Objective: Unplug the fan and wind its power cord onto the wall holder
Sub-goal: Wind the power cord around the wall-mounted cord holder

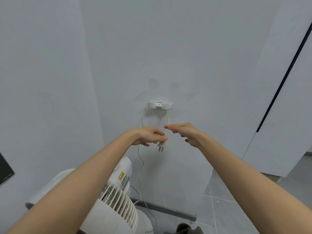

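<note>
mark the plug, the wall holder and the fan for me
plug [161, 146], head view: on its white body, just above the prongs.
wall holder [159, 105], head view: on the middle of the white bracket.
fan [121, 203], head view: on the white ribbed grille.

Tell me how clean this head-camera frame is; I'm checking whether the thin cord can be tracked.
Head view: soft, even light, no glare; faint hand shadows on the wall above the holder. Wide-angle bending curves the dark door edge. The cord is pale against the wall and slightly soft; the plug under the left hand is mildly blurred.
</note>
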Available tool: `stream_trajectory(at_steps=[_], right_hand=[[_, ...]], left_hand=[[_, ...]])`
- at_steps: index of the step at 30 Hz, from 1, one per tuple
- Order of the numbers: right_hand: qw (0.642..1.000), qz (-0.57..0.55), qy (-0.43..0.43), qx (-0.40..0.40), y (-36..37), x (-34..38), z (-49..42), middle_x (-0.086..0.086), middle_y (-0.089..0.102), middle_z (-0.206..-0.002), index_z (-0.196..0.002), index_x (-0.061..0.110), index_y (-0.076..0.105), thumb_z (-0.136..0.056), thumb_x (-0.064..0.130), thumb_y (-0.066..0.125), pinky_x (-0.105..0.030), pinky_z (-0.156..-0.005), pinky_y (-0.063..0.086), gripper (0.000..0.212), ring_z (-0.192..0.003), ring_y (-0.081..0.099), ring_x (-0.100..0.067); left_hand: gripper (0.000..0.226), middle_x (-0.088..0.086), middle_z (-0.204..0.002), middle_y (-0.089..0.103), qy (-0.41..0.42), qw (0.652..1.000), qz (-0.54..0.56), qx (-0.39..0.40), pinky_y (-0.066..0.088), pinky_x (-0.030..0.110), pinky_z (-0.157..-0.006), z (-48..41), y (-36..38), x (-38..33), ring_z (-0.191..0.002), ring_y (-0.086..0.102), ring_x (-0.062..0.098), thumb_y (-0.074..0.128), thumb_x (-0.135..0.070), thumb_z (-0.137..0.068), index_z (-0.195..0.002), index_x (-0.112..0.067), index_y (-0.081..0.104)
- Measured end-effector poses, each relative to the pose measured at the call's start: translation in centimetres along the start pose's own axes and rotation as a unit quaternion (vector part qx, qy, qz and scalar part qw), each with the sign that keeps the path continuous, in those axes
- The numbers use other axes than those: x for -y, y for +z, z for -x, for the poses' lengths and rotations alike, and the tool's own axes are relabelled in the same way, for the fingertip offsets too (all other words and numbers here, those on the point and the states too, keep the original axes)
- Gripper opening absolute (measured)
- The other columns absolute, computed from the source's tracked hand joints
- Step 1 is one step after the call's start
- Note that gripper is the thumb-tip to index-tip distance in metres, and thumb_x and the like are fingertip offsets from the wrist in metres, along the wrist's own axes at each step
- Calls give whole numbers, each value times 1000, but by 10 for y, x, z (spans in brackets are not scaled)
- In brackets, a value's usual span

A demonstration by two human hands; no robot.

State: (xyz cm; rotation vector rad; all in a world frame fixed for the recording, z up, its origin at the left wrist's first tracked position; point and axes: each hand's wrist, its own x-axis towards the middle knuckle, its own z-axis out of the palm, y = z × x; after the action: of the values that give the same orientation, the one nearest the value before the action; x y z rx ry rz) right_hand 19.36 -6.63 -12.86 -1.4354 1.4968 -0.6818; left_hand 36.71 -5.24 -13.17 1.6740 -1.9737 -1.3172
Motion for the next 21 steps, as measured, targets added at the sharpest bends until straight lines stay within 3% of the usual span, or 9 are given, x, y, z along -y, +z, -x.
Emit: stream_trajectory(at_steps=[3, 7, 10, 13, 16, 18, 21], right_hand=[[999, 3, -38, 27, -3, -1, -7, 8, 59, -100, -118, 22, 70, -92, 32, 62, -26, -89, 28, 29, -87, 49, 0], [997, 26, -70, 22, -2, -1, -22, -3, 66, -120, -105, 19, 76, -89, 30, 63, -23, -93, 32, 23, -113, 56, -14], [993, 54, -87, -50, 0, -1, -36, 6, 70, -100, -83, 34, 74, -83, 37, 61, -35, -105, 36, 14, -110, 60, -17], [974, 119, -143, -125, 3, 8, -44, 14, 63, -88, -95, 36, 70, -87, 30, 56, -42, -103, 38, 17, -96, 58, -13], [936, 206, -230, -169, 7, 18, -51, 7, 62, -103, -111, 30, 67, -90, 20, 52, -39, -93, 44, 28, -89, 52, -13], [916, 235, -270, -180, 10, 21, -60, 1, 60, -114, -116, 28, 65, -91, 16, 50, -35, -84, 45, 32, -97, 53, -18], [891, 269, -299, -211, 11, 20, -75, -1, 55, -113, -122, 25, 61, -92, 10, 47, -31, -74, 43, 37, -109, 50, -20]], left_hand=[[38, -8, -120, 63, -10, 999, 17, 27, 42, 35, -97, -10, 9, 5, -100, 54, 12, 45, -41, -97, -125, -16, 52], [17, -1, -85, 61, -13, 995, 103, -11, 54, 26, -75, -21, 0, 15, -73, 58, 11, 49, -27, -97, -103, -13, 56], [13, 2, -84, 58, -27, 994, 80, -71, 54, 18, -61, -21, -17, 26, -66, 51, 11, 53, -24, -96, -93, -11, 55], [10, 3, -87, 61, -29, 984, 69, -164, 49, 14, -52, -23, -35, 39, -64, 50, 11, 58, -20, -92, -86, -14, 56], [7, 5, -86, 59, -23, 962, 68, -265, 52, 21, -62, -30, -50, 47, -70, 54, 15, 66, -13, -86, -89, -8, 61], [9, 8, -94, 63, -24, 945, 48, -324, 56, 30, -73, -35, -57, 48, -77, 59, 20, 69, -12, -82, -89, -8, 65], [14, 9, -103, 66, -25, 918, 5, -396, 53, 34, -85, -44, -71, 45, -85, 66, 26, 71, -14, -79, -91, -12, 65]])
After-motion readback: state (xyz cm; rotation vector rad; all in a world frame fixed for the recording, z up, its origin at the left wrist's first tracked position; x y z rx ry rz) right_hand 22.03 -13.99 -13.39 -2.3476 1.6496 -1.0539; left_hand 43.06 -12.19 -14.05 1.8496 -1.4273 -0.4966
